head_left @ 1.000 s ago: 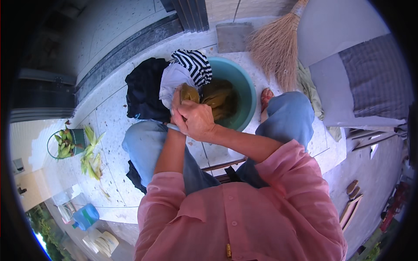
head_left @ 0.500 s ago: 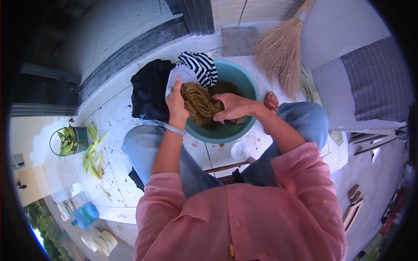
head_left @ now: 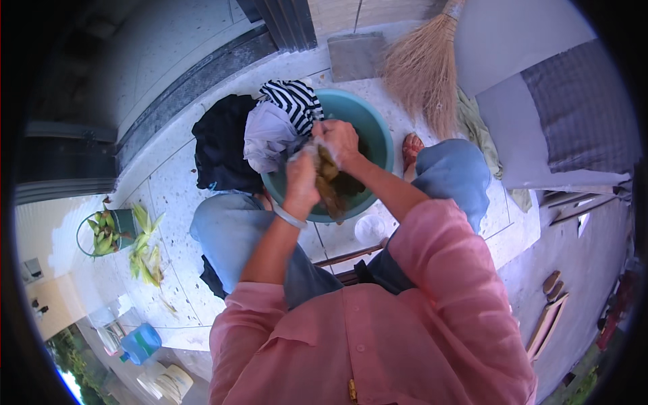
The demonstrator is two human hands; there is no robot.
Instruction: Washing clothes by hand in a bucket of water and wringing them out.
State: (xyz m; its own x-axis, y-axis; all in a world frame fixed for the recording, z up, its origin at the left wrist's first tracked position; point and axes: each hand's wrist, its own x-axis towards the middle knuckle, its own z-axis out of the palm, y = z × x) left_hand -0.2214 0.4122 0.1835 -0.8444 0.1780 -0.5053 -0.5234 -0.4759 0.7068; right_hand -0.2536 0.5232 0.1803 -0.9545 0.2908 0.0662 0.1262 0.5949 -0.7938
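A wet brown cloth (head_left: 331,185) hangs down into a round teal basin (head_left: 385,131) between my knees. My left hand (head_left: 303,181), with a pale bangle at the wrist, is closed on the cloth's near-left part. Just beyond it, my right hand (head_left: 339,143) grips the far part, and whitish suds or wet shine shows around both. Over the basin's left rim lie a pale lavender cloth (head_left: 266,131) and a black-and-white striped cloth (head_left: 295,102). Dark water partly shows beneath my hands.
A black garment (head_left: 225,142) lies left of the basin. A straw broom (head_left: 424,74) leans at the far right. A clear cup (head_left: 370,230) stands near my right leg. Further left are a green bucket (head_left: 125,226) of corn, loose husks (head_left: 145,250) and a blue water jug (head_left: 142,343).
My hands have come together over the basin, and the brown cloth has moved right and bunched between them. More of the lavender cloth shows. The view has shifted slightly.
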